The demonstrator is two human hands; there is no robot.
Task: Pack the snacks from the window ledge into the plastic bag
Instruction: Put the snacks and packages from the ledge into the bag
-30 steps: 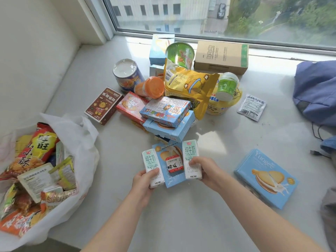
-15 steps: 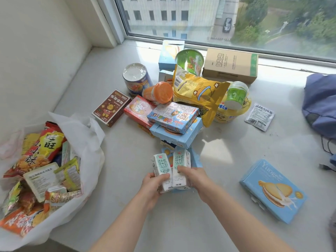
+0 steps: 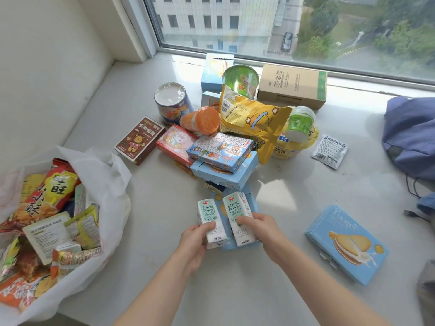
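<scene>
Your window ledge (image 3: 282,196) carries the white plastic bag (image 3: 110,175) at far left, open and stuffed with packets, a heap of snacks (image 3: 235,128) in the middle near the glass, and a blue biscuit box (image 3: 346,243) lying apart on your right. Just in front of the heap you hold two milk cartons side by side, touching: your left hand (image 3: 195,241) pinches the left carton (image 3: 208,212), your right hand (image 3: 261,229) the right carton (image 3: 234,208), thumbs curled over their fronts, well apart from the bag.
</scene>
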